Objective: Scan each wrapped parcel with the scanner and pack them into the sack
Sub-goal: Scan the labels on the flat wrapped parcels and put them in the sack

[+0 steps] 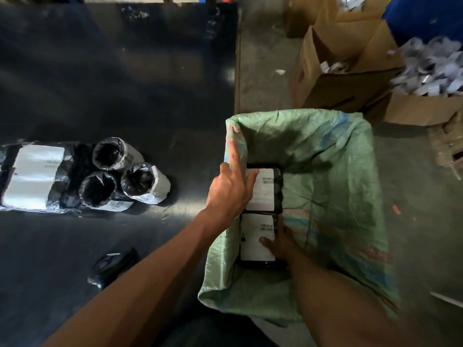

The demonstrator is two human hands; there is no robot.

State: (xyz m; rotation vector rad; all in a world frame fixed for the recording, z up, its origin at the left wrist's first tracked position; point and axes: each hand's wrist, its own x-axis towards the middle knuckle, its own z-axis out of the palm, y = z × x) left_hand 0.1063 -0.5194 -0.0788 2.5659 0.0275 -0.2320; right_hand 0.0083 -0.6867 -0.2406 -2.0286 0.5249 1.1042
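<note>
A green woven sack (333,171) stands open beside the dark table. Two black-wrapped parcels with white labels lie inside it, a far parcel (266,194) and a near parcel (255,242). My left hand (231,189) reaches over the sack's rim, fingers spread, thumb on the far parcel's label. My right hand (279,242) is down in the sack, gripping the near parcel's right edge with the thumb on its label. On the table lie three rolled black parcels (125,176) and a long flat parcel (32,176). The black scanner (114,265) lies near the table's front.
The dark table (125,83) fills the left side. Open cardboard boxes (343,68) with paper scraps stand on the concrete floor behind the sack. A heap of white scraps (433,66) fills another box at the far right.
</note>
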